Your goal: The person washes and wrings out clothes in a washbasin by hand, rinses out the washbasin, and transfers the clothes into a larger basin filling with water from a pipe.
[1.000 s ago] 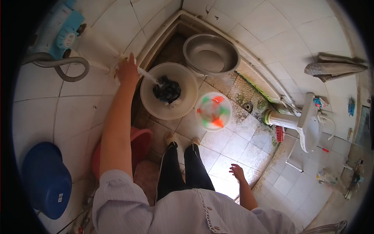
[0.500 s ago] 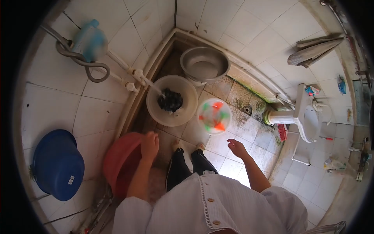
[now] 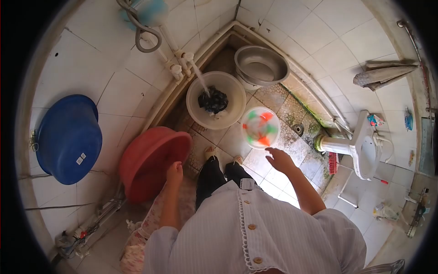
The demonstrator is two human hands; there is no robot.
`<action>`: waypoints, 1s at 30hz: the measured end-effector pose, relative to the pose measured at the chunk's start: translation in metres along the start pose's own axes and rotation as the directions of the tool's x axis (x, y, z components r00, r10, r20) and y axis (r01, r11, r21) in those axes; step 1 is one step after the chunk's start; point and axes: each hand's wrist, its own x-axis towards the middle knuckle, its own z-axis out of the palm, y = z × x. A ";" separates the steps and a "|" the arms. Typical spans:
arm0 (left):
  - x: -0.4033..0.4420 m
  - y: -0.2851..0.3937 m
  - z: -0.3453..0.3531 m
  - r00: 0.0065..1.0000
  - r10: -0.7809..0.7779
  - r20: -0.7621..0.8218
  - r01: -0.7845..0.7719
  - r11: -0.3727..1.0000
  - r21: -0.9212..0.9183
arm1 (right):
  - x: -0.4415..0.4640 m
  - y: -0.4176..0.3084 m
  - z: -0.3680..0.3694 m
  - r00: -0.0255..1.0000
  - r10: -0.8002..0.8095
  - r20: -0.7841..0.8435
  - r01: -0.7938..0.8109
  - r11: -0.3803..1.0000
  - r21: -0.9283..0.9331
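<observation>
My left hand hangs beside the red basin, fingers curled in and nothing visible in them. My right hand is held out with its fingers apart and empty, just short of the basin with an orange and green pattern in the view. Further off, a translucent whitish basin stands on the floor with dark wet cloth in it. A stream of water runs from the tap onto the cloth.
A grey metal basin rests on a white bucket in the corner. A blue basin hangs on the left wall. At right are a pedestal sink, a red brush, a floor drain and a hanging grey cloth.
The view has shifted, so the basins sit higher and further right in it. My right hand appears closer to the patterned basin. More of the red basin shows. Water still runs.
</observation>
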 end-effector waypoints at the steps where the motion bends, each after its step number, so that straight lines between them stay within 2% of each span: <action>1: -0.004 -0.006 0.004 1.000 -0.001 -0.002 0.001 1.000 -0.003 | -0.007 -0.009 -0.006 0.994 0.047 0.095 -0.046 0.999 -0.009; 4: -0.021 -0.026 0.015 0.998 -0.047 0.033 0.048 0.999 -0.026 | -0.029 -0.008 0.006 0.987 0.071 0.143 -0.060 0.995 -0.086; 6: -0.028 -0.038 0.025 0.998 -0.068 0.015 0.068 0.997 0.021 | -0.048 0.008 0.019 0.974 0.106 0.202 -0.071 0.982 -0.174; 7: -0.029 -0.042 0.027 0.998 -0.062 0.032 0.062 0.998 -0.001 | -0.062 0.009 0.019 0.978 0.110 0.179 -0.079 0.981 -0.175; 8: -0.028 -0.047 0.028 0.999 -0.034 0.019 0.033 0.999 0.017 | -0.074 0.011 0.017 0.956 0.173 0.235 -0.123 0.969 -0.215; 10: -0.033 -0.038 0.035 1.000 -0.004 0.022 0.003 1.000 0.020 | -0.104 0.010 0.010 0.891 0.297 0.343 -0.199 0.935 -0.295; 11: -0.033 -0.033 0.032 0.999 -0.033 0.016 0.034 0.998 -0.057 | -0.118 0.006 0.009 0.852 0.345 0.393 -0.218 0.918 -0.332; 13: -0.033 -0.030 0.025 0.997 -0.080 0.007 0.081 0.989 -0.127 | -0.155 0.009 0.000 0.713 0.381 0.588 -0.134 0.898 -0.418; 15: -0.033 -0.028 0.020 0.995 -0.089 0.054 0.094 0.990 -0.102 | -0.201 0.054 0.021 0.528 0.264 0.807 -0.188 0.963 -0.192; 16: -0.034 -0.026 0.017 0.993 -0.104 0.055 0.109 0.989 -0.095 | -0.219 0.070 0.027 0.438 0.211 0.874 -0.330 0.942 -0.062; 18: -0.040 -0.023 0.013 0.984 -0.150 0.101 0.158 0.985 -0.073 | -0.234 0.073 0.027 0.362 0.224 0.905 -0.604 0.796 0.044; 20: -0.044 -0.043 0.023 0.985 -0.142 0.102 0.150 0.986 -0.071 | -0.238 0.070 0.028 0.350 0.296 0.889 -0.777 0.622 0.098; 22: -0.046 -0.049 0.028 0.987 -0.126 0.098 0.133 0.988 -0.078 | -0.237 0.064 0.029 0.359 0.352 0.864 -0.863 0.477 0.164; 25: -0.053 -0.060 0.034 0.977 -0.169 0.132 0.179 0.982 -0.063 | -0.237 0.055 0.032 0.365 0.407 0.838 -0.919 0.300 0.255; 27: -0.058 -0.062 0.040 0.987 -0.141 0.076 0.145 0.989 -0.041 | -0.238 0.050 0.034 0.368 0.430 0.825 -0.928 0.225 0.297; 30: -0.058 -0.066 0.043 0.984 -0.145 0.103 0.149 0.988 -0.031 | -0.240 0.045 0.036 0.369 0.457 0.810 -0.929 0.141 0.343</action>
